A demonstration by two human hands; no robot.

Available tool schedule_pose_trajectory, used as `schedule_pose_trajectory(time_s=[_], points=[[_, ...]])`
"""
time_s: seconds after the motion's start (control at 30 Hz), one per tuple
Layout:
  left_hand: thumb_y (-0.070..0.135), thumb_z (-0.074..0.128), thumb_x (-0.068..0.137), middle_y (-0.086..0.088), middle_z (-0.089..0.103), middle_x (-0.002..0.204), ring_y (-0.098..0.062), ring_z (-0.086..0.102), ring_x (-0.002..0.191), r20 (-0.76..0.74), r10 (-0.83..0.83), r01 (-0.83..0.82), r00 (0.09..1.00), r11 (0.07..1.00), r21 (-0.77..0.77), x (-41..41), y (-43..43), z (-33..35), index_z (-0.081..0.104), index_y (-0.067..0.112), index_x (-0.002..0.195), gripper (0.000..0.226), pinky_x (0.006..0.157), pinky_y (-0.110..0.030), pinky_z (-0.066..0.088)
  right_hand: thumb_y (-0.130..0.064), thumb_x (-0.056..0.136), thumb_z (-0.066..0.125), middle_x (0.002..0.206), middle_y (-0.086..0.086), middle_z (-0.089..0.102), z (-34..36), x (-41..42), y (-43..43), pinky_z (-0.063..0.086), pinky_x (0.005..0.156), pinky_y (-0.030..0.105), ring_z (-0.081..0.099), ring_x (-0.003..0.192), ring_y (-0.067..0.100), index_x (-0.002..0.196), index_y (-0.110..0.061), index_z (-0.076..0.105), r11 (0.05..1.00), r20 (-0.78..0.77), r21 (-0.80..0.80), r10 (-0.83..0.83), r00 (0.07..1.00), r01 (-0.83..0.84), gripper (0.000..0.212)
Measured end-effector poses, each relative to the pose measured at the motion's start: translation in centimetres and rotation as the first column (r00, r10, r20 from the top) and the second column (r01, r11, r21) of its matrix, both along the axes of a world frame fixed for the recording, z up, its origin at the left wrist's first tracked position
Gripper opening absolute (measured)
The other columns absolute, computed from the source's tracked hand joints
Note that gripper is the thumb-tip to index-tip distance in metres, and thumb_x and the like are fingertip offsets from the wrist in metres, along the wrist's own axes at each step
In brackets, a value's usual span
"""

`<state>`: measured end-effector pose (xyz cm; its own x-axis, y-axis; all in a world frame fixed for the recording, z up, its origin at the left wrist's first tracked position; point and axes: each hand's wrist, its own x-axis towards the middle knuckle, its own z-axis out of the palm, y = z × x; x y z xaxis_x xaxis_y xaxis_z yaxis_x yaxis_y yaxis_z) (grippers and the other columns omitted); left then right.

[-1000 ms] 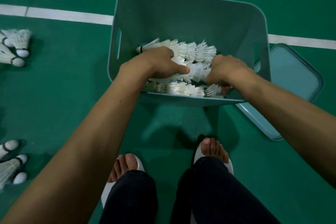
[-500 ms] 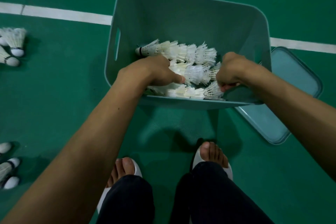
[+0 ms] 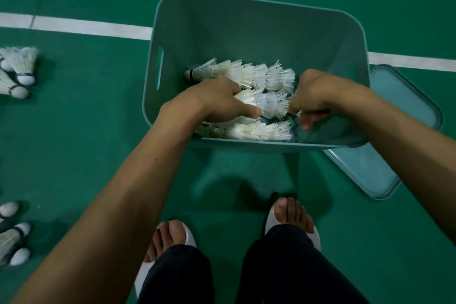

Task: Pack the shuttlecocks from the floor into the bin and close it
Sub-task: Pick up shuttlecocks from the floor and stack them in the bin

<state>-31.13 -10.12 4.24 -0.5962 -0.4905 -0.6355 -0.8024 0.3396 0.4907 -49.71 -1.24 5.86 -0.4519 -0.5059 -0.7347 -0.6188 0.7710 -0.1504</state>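
gripping shuttlecocks (image 3: 269,103) in the bin (image 3: 246,32), left hand (image 3: 214,103); curled grip of right hand (image 3: 318,94) blurred, hold unclear

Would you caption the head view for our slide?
Left hand grips shuttlecocks in the bin, right hand alongside; lid on floor.

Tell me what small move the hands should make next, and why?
Probably lay the shuttlecock stack, gripped by the left hand, down between the far row and near row in the bin and release it; loose shuttlecocks lie on the floor.
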Motion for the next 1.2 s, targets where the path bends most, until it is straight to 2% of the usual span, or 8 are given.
schedule_pose_trajectory(time_s=[0.1, 0.2, 0.33, 0.47, 0.67, 0.83, 0.97, 1.2], points=[[0.069, 0.077, 0.072, -0.001, 0.058, 0.145, -0.022, 0.058, 0.125, -0.142, 0.09, -0.093, 0.986, 0.996, -0.015, -0.1, 0.1, 0.5, 0.059, 0.023, 0.14, 0.085, 0.097, -0.033, 0.045, -0.004, 0.091, 0.07, 0.077, 0.015, 0.077, 1.8, 0.2, -0.8, 0.04, 0.036, 0.017, 0.056, 0.04, 0.011, 0.099, 0.01, 0.067, 0.952, 0.337, -0.202, -0.151, 0.929, 0.228, 0.016], [0.065, 0.078, 0.071, 0.002, 0.068, 0.128, -0.021, 0.063, 0.112, -0.231, 0.108, -0.131, 0.967, 0.988, -0.085, -0.3, 0.4, 1.1, 0.066, 0.029, 0.128, 0.069, 0.087, -0.033, 0.049, -0.029, 0.084, 0.081, 0.073, 0.008, 0.069, 2.4, 1.7, -2.2, 0.036, 0.036, 0.019, 0.054, 0.045, 0.011, 0.093, -0.002, 0.069, 0.901, 0.587, -0.235, -0.168, 0.792, 0.366, 0.031], [0.067, 0.074, 0.075, -0.003, 0.068, 0.121, -0.029, 0.065, 0.107, -0.192, 0.18, -0.225, 0.965, 0.942, -0.248, -0.3, 1.0, 1.3, 0.056, 0.022, 0.128, 0.072, 0.078, -0.037, 0.051, -0.013, 0.079, 0.085, 0.065, 0.01, 0.059, 0.8, 2.7, -4.0, 0.033, 0.037, 0.018, 0.048, 0.045, 0.011, 0.099, 0.006, 0.073, 0.919, 0.539, -0.227, -0.157, 0.828, 0.322, 0.03], [0.073, 0.071, 0.076, -0.01, 0.054, 0.146, -0.032, 0.057, 0.127, 0.094, 0.33, -0.325, 0.939, 0.944, -0.062, -0.7, 1.5, 1.8, 0.025, 0.005, 0.151, 0.111, 0.097, -0.039, 0.05, -0.004, 0.079, 0.083, 0.054, 0.008, 0.058, 0.9, 2.0, -5.5, 0.035, 0.036, 0.019, 0.047, 0.037, 0.011, 0.107, 0.006, 0.072, 0.856, 0.472, -0.26, -0.291, 0.832, 0.447, 0.032], [0.07, 0.066, 0.082, -0.004, 0.058, 0.14, -0.027, 0.058, 0.123, 0.308, 0.028, -0.032, 0.951, 0.999, 0.008, -1.1, 0.9, 2.3, 0.053, 0.019, 0.135, 0.074, 0.096, -0.038, 0.049, -0.005, 0.082, 0.081, 0.068, 0.009, 0.066, -0.6, 4.0, -8.7, 0.041, 0.044, 0.024, 0.055, 0.047, 0.015, 0.097, 0.001, 0.071, 0.673, 0.519, -0.378, -0.415, 0.747, 0.636, 0.019], [0.06, 0.068, 0.086, 0.0, 0.063, 0.12, -0.027, 0.062, 0.112, 0.258, 0.067, -0.066, 0.964, 0.998, -0.011, -1.6, -0.9, 2.7, 0.054, 0.02, 0.133, 0.063, 0.098, -0.042, 0.052, 0.001, 0.086, 0.071, 0.059, 0.012, 0.063, -3.5, 8.0, -11.9, 0.041, 0.037, 0.018, 0.053, 0.035, 0.012, 0.084, 0.001, 0.067, 0.501, 0.665, -0.239, -0.54, 0.516, 0.832, 0.004], [0.06, 0.065, 0.086, -0.006, 0.057, 0.138, -0.03, 0.058, 0.124, 0.262, 0.139, -0.124, 0.955, 0.99, -0.073, -0.3, -1.3, 2.4, 0.027, 0.014, 0.153, 0.09, 0.102, -0.044, 0.05, 0.003, 0.086, 0.069, 0.062, 0.011, 0.066, -5.4, 7.8, -12.8, 0.04, 0.035, 0.017, 0.055, 0.032, 0.01, 0.084, -0.002, 0.067, 0.42, 0.677, -0.188, -0.6, 0.427, 0.888, 0.006], [0.053, 0.064, 0.09, -0.01, 0.053, 0.147, -0.033, 0.054, 0.131, 0.24, 0.198, -0.181, 0.95, 0.979, -0.092, 0.1, -0.9, 1.6, 0.003, 0.014, 0.162, 0.102, 0.108, -0.047, 0.045, 0.0, 0.081, 0.078, 0.065, 0.012, 0.069, -5.5, 7.9, -12.0, 0.044, 0.039, 0.02, 0.058, 0.037, 0.011, 0.087, -0.001, 0.067, 0.416, 0.697, -0.195, -0.578, 0.424, 0.888, 0.013]])
